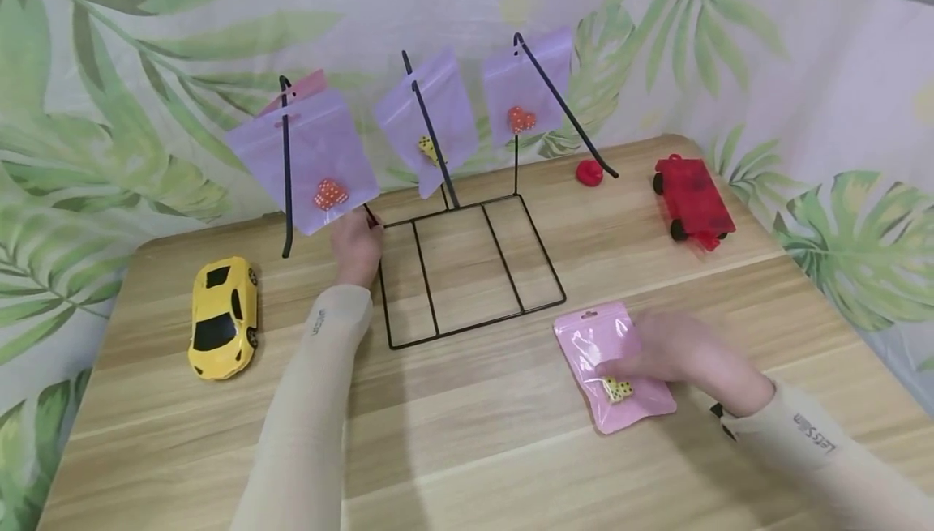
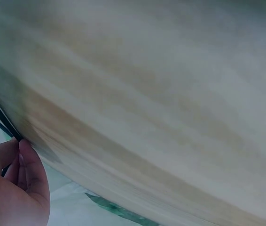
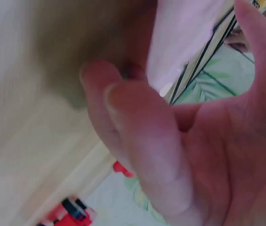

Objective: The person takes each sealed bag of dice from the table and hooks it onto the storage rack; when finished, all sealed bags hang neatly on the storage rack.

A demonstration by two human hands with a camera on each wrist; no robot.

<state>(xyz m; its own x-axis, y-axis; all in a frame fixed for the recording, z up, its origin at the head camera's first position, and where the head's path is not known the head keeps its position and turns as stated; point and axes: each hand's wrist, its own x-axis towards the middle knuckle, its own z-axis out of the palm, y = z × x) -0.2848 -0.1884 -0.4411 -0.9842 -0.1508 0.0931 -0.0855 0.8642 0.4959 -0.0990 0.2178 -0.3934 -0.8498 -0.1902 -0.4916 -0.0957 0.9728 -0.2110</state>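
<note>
In the head view, my left hand [image 1: 357, 246] grips the back left corner of a black wire rack [image 1: 435, 335]; the left wrist view shows thumb and fingertips [image 2: 32, 167] pinching the wire. My right hand [image 1: 674, 349], blurred, holds a pink zip bag [image 1: 594, 332] with yellow dice [image 1: 617, 389] inside, its thumb across the front. In the right wrist view the bag [image 3: 182, 40] lies between thumb and fingers, and two fingers [image 3: 142, 127] curl outside it. Purple bags hang on the rack's left [image 1: 306, 150], middle [image 1: 452, 109] and right [image 1: 540, 69] hooks, with dice inside.
A yellow toy car [image 1: 224, 318] stands left of the rack. At the back right are a red toy vehicle [image 1: 696, 199] and a small red object [image 1: 589, 173]. Behind the wooden table [image 1: 481, 417] hangs a leaf-patterned cloth [image 1: 693, 53]. The hooks slant forward over the table.
</note>
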